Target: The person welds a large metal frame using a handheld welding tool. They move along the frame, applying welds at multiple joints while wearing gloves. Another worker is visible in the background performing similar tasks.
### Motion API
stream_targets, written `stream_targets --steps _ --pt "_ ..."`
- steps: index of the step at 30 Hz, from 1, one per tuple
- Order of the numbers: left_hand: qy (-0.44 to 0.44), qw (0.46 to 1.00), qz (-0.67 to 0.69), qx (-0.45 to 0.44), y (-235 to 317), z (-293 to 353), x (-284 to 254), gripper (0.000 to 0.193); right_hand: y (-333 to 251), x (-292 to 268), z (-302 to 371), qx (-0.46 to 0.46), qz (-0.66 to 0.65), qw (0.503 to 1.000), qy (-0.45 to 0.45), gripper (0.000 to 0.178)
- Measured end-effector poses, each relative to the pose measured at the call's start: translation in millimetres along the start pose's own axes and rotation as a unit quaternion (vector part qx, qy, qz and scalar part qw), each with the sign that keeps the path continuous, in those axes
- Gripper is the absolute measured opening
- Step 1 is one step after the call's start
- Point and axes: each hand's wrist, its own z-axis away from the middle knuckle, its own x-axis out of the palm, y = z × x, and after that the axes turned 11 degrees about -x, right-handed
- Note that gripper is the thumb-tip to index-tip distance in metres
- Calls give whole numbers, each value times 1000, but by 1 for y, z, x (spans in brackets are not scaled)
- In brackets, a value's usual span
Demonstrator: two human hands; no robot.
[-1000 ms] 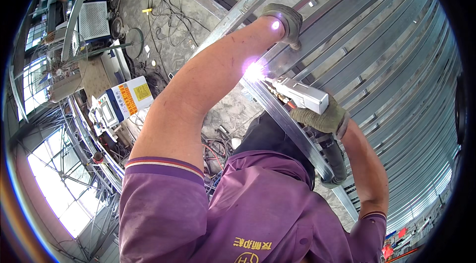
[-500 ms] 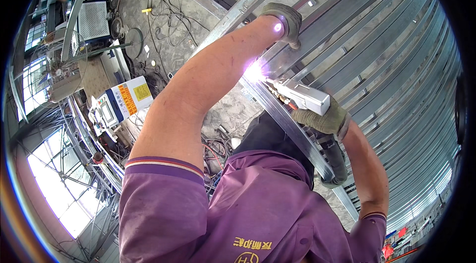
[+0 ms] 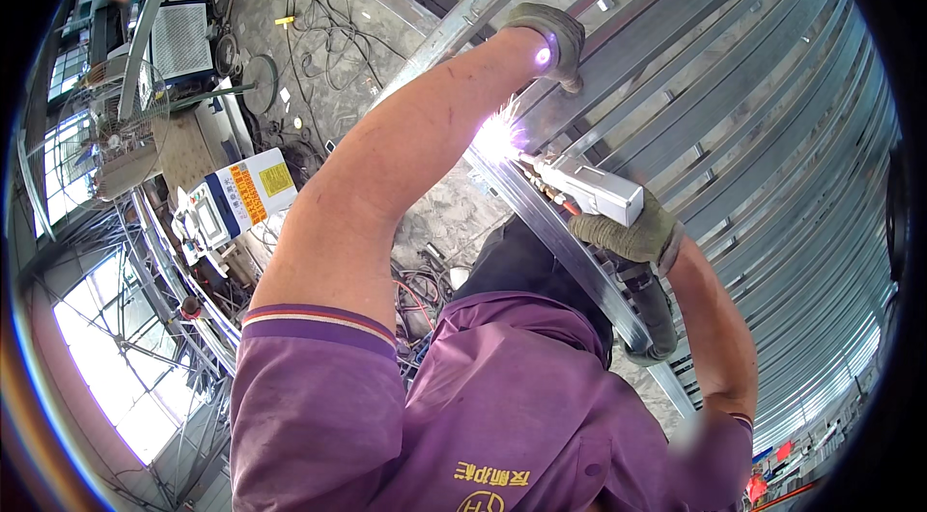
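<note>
My right hand point(image 3: 632, 234), in a grey-green work glove, is closed around a handheld welding gun point(image 3: 603, 192) with a silver, box-shaped body. The gun's nozzle points up and left at a metal frame. White-violet glare and sparks point(image 3: 498, 139) burst at its tip, where a long slat meets the edge bar point(image 3: 570, 256); the glare hides the joint. My left hand point(image 3: 562, 37), also gloved, is bent over a flat metal bar point(image 3: 570, 109) just beyond the sparks, its thumb pointing down. Part of its fingers is hidden behind the glove's back.
Many parallel metal slats point(image 3: 753, 116) fill the right side. Black cables point(image 3: 333, 39) lie coiled on the concrete floor. To the left stand a white-and-blue machine box point(image 3: 256, 189) and a wire-caged fan point(image 3: 121, 126). More hoses point(image 3: 420, 300) lie near my body.
The sparks now spray higher and spread wider at the nozzle. Both hands and the gun stay almost in place.
</note>
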Motion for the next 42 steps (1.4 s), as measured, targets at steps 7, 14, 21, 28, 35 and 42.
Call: stream_targets --steps 7,14,21,28,35,42 --pt "-16 1000 9 -5 -1 1 0 73 -16 -3 0 52 3 998 -20 67" --pt "4 1000 16 -1 -2 0 3 74 -7 -4 1 61 3 998 -29 70" --pt "-2 1000 15 2 -4 -1 2 73 -2 -3 3 72 -10 997 -26 71" --pt "-9 1000 23 0 -3 5 -3 74 -2 -4 4 44 -16 998 -29 70" --pt "-10 1000 27 0 -5 -2 2 74 12 -3 9 16 -2 1000 -19 66" --pt "19 1000 20 7 -6 -1 5 74 11 -5 10 49 0 998 -31 66"
